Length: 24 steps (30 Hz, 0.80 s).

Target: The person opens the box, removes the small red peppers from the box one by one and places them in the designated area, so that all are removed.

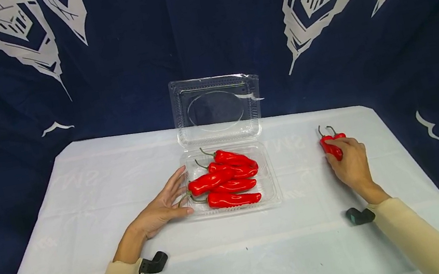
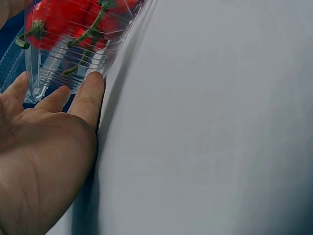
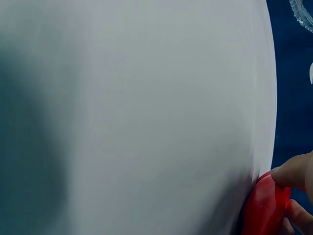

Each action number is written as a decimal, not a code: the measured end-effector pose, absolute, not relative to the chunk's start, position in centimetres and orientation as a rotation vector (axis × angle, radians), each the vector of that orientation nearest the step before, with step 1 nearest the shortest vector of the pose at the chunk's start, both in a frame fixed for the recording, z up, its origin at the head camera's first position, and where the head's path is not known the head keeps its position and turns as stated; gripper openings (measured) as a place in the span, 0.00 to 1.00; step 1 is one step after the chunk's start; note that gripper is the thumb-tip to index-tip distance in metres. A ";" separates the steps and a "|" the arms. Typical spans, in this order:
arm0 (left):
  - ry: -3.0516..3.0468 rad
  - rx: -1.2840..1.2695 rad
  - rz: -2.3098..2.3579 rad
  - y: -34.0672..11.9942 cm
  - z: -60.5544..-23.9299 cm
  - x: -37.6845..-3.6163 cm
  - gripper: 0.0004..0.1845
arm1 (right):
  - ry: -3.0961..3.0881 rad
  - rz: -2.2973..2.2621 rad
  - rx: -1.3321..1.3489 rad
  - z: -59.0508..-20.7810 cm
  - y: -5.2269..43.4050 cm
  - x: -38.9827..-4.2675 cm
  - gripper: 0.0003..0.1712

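A clear plastic clamshell box [image 1: 272, 192] stands open at the table's middle, with several red chili peppers [image 1: 227, 180] lying in its tray. My left hand [image 1: 165, 204] lies flat on the table, its straight fingertips [image 2: 93, 83] touching the box's left wall [image 2: 58, 63]. To the right, two loose red peppers [image 1: 330, 146] with green stems lie on the cloth. My right hand [image 1: 349, 160] covers them, and its fingers [image 3: 293, 172] curl round one red pepper [image 3: 264, 208].
The box's lid [image 1: 216, 108] stands upright at the back. A white cloth [image 1: 241, 260] covers the table, with bare cloth in front of and beside the box. A dark blue backdrop [image 1: 120, 51] with white prints hangs close behind the table's far edge.
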<state>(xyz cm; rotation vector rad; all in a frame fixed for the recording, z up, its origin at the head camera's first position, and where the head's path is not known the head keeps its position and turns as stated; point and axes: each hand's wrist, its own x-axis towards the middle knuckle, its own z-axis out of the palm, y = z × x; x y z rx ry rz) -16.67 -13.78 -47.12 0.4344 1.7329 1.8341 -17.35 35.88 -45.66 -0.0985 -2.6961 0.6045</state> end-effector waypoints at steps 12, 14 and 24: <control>1.715 0.435 1.857 -13.7 -47.0 -16.6 0.60 | -2.667 0.613 -0.052 -45.8 36.0 -17.6 0.23; 1.712 0.433 1.858 -13.7 -47.0 -16.6 0.60 | -2.663 0.617 -0.047 -45.8 36.0 -17.6 0.23; 1.716 0.431 1.849 -13.7 -47.1 -16.6 0.60 | -2.648 0.713 -0.042 -45.2 35.4 -17.1 0.21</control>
